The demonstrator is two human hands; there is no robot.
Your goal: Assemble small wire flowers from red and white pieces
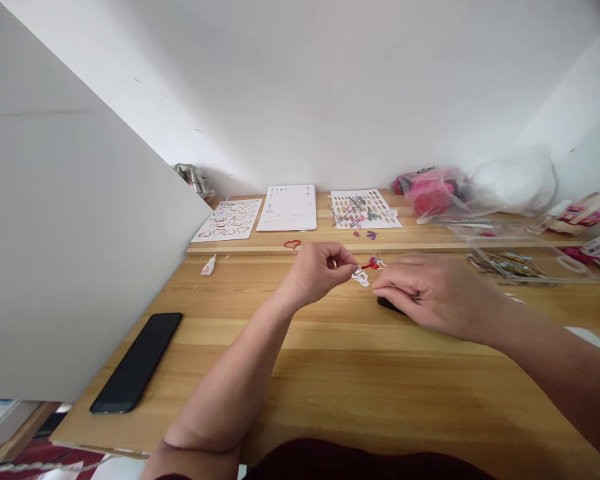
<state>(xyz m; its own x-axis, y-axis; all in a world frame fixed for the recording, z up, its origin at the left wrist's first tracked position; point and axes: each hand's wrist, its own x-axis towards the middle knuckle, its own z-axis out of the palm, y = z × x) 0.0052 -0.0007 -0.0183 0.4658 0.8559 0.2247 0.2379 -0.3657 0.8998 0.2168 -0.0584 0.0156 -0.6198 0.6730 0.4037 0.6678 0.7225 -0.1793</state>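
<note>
My left hand (317, 270) is closed in a pinch over the wooden table (330, 373), holding a small white paper piece (361, 275) with a red curled strip (372, 265) on it. My right hand (430, 290) is curled beside it on the right, fingertips pressed together close to the same piece. What the right fingers grip is too small to name. A dark object (387, 305) lies half hidden under my right hand.
A black phone (137, 362) lies at the left. A small glue bottle (209, 265) and a red paper heart (293, 245) sit by a raised wooden strip. Three printed sheets (287, 208) lie behind. Clear plastic trays (525, 263), pink-filled bags (433, 193) stand right. A grey panel (65, 253) borders the left.
</note>
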